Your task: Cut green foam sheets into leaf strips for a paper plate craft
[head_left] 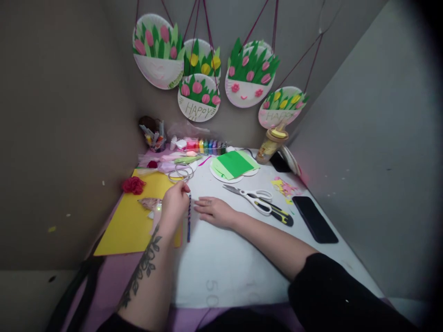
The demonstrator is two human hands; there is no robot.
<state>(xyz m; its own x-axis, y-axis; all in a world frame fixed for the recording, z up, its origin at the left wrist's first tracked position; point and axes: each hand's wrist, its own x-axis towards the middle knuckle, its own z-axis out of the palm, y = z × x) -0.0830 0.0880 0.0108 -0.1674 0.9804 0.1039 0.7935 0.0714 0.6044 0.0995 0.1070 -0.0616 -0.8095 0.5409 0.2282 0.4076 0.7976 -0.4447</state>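
My left hand (176, 203) is closed in a pinch at the top of a thin, dark blue patterned strip (188, 226). Whether the strip is a cord or a stick, I cannot tell. To its right, my right hand (216, 212) lies palm down on the white table (221, 258) with its fingers stretched out, holding nothing. Thin silvery rings (180, 172) lie just beyond my left hand. Partly hidden behind the left wrist is a pale pink tool (156, 216) with a small lit spot, on a yellow sheet (128, 221).
White-handled scissors (254, 196) lie against a black-and-yellow cutter (282, 216). A phone (314, 219) is at the right. Green paper (235, 164) rests on white plates. Farther back stand a cup (272, 145) and a pen holder (155, 140). Red yarn (134, 185) sits left; decorated plates (157, 71) hang above.
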